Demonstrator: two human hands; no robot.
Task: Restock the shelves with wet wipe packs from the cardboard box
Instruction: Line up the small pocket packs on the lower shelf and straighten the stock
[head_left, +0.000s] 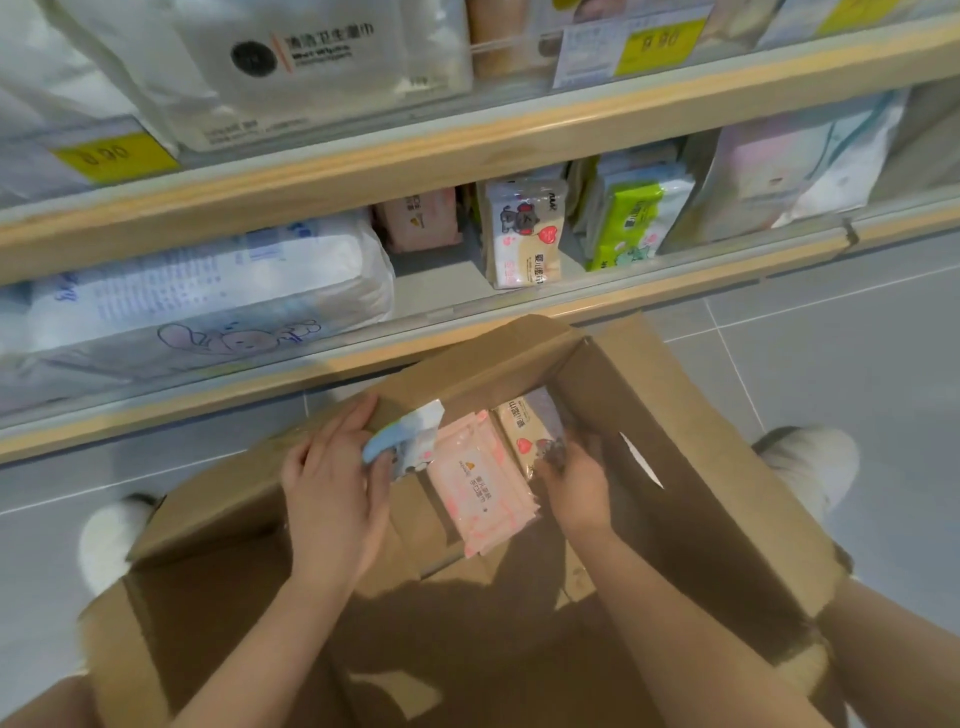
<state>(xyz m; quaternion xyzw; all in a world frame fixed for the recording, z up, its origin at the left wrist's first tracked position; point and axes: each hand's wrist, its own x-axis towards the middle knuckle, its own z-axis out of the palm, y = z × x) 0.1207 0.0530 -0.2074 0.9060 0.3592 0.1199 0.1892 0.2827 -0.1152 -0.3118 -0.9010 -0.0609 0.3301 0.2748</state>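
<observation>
- Grey floor tiles (831, 374) and wooden shelves (467, 150) lie beyond the hands.
- Left hand (332, 483) grips a blue-capped pack (410, 441); right hand (576, 478) pinches a heart-print pack (524, 426), both inside the cardboard box (701, 467).
- Between the hands lies a pink pack (478, 488).
- Packs look soft, light and slippery; hold across the flat sides.

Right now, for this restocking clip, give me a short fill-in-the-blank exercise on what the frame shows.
1. Both hands reach into an open ____ box standing on the floor.
2. The left hand grips a pack with a ____ lid.
3. Between the hands, in the box, lies a ____ pack.
4. The right hand is on a beige pack printed with a red ____.

Missing words: cardboard; blue; pink; heart
</observation>
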